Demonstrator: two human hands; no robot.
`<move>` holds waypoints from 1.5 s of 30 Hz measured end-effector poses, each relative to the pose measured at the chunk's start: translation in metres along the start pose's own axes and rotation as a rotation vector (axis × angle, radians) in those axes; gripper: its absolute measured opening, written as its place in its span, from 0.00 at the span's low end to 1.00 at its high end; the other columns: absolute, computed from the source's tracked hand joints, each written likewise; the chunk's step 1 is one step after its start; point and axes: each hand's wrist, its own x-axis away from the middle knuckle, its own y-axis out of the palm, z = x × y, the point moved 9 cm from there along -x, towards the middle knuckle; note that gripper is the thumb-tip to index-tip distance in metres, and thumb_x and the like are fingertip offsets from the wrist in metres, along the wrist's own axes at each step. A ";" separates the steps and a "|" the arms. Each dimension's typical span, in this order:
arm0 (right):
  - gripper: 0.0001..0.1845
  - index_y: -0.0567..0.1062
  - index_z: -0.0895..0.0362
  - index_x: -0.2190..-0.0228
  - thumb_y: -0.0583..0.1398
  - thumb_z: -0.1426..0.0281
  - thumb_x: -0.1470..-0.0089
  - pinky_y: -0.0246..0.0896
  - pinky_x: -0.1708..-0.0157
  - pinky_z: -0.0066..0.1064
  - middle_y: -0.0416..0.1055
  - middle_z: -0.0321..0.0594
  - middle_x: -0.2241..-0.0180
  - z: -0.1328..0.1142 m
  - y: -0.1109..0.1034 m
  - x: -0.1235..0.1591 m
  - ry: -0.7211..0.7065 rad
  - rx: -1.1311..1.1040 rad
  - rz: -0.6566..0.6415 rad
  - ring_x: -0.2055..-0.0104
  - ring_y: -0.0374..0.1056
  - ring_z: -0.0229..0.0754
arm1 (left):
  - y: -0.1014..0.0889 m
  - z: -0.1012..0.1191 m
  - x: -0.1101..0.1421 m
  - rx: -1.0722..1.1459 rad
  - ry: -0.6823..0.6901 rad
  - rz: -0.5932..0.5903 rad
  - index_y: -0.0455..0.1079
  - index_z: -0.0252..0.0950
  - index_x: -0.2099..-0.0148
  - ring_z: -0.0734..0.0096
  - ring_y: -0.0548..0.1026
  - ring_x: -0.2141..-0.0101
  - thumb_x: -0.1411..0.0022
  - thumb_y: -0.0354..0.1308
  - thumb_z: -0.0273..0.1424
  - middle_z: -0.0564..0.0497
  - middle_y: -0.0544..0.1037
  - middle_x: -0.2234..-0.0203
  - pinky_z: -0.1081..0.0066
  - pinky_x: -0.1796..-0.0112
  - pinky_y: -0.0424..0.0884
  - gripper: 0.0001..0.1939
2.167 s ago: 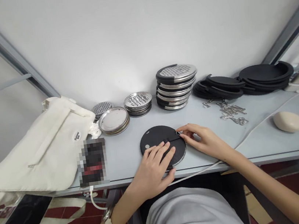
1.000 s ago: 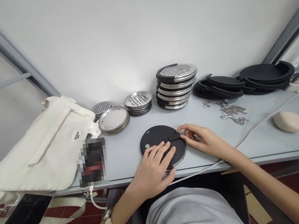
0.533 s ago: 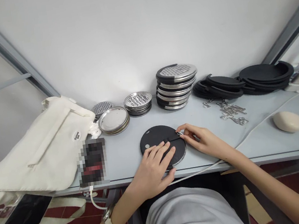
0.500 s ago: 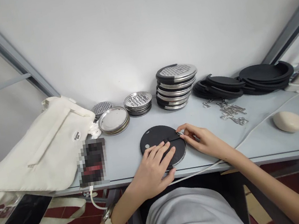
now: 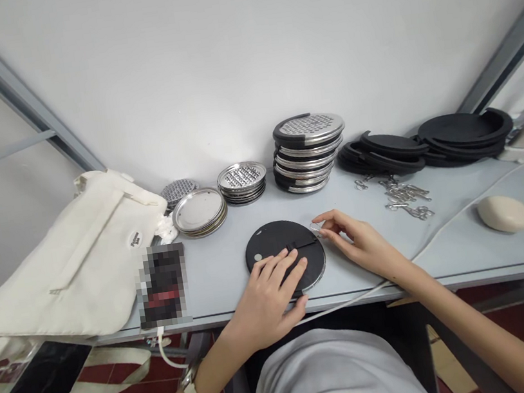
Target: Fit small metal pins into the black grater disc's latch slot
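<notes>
A round black disc [image 5: 275,237] with a metal edge lies on the table in front of me. My left hand [image 5: 275,289] rests flat on its near part, fingers spread. At the disc's right edge, the thumb and fingers of my right hand [image 5: 346,237] pinch a small shiny metal clasp [image 5: 316,228]. How the clasp meets the disc is too small to make out. Farther right lies a pile of similar metal clasps [image 5: 405,192].
Behind the disc stand a tall stack of round graters [image 5: 308,126], smaller grater discs [image 5: 241,176] and plain metal discs [image 5: 198,209]. Black round covers [image 5: 464,129] are piled right. A cream mouse [image 5: 505,213], a white cable [image 5: 455,221] and a white bag [image 5: 71,262] flank the area.
My right fingers have shifted slightly up and outward at the disc's edge, with the metal clasp. The left hand and the disc have stayed in place.
</notes>
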 end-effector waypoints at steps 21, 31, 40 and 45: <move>0.10 0.71 0.54 0.57 0.54 0.66 0.37 0.63 0.59 0.37 0.72 0.40 0.67 -0.007 0.004 0.001 -0.034 0.094 -0.059 0.62 0.69 0.45 | -0.001 0.000 0.000 0.005 0.000 0.010 0.56 0.33 0.35 0.58 0.56 0.37 0.33 0.50 0.33 0.42 0.61 0.38 0.56 0.42 0.58 0.26; 0.09 0.72 0.54 0.59 0.53 0.68 0.38 0.65 0.62 0.35 0.72 0.41 0.65 -0.010 0.004 0.001 -0.049 0.043 -0.061 0.64 0.68 0.43 | -0.002 0.000 0.000 0.005 0.001 0.014 0.56 0.33 0.35 0.58 0.56 0.37 0.33 0.50 0.33 0.41 0.61 0.38 0.56 0.42 0.58 0.26; 0.09 0.73 0.54 0.60 0.54 0.70 0.39 0.64 0.65 0.33 0.70 0.41 0.65 -0.013 0.003 0.001 -0.080 0.065 -0.054 0.67 0.66 0.41 | -0.001 0.000 0.000 0.005 -0.005 0.005 0.56 0.33 0.35 0.58 0.55 0.37 0.33 0.49 0.33 0.42 0.61 0.38 0.56 0.42 0.57 0.26; 0.11 0.72 0.54 0.58 0.53 0.75 0.40 0.64 0.64 0.34 0.71 0.42 0.63 -0.015 0.002 0.002 -0.095 0.072 -0.031 0.65 0.68 0.42 | -0.001 0.000 0.000 0.001 0.001 0.017 0.56 0.33 0.35 0.58 0.56 0.37 0.33 0.50 0.33 0.41 0.62 0.38 0.55 0.43 0.59 0.26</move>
